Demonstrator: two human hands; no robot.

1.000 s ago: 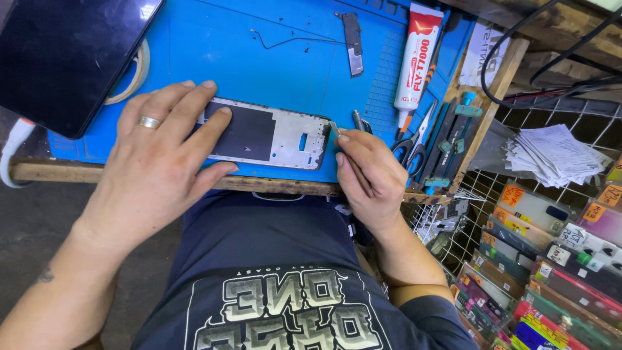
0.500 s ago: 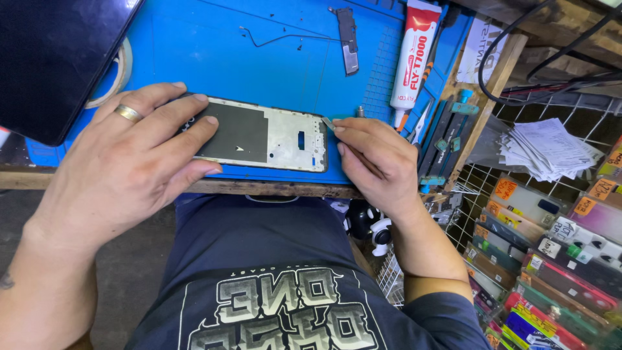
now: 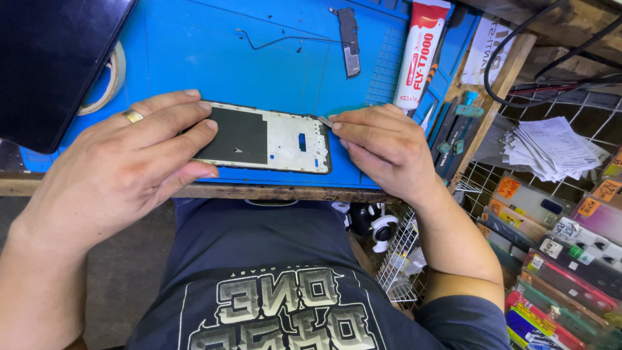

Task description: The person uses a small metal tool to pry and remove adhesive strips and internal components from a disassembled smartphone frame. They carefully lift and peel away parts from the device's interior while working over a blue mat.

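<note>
A bare phone frame, half black and half white metal, lies flat on the blue work mat near the bench's front edge. My left hand, with a ring on one finger, lies over the frame's left end and presses it down. My right hand rests at the frame's right end and pinches a small thin metal tool whose tip touches the frame's upper right corner.
A white and red glue tube lies at the mat's right side beside a small dark phone part and a thin wire. A dark screen and tape roll sit left. Wire racks with papers and boxes stand right.
My right hand has shifted from the frame's lower right edge up to its upper right corner with the tool. My left hand keeps holding the frame down.
</note>
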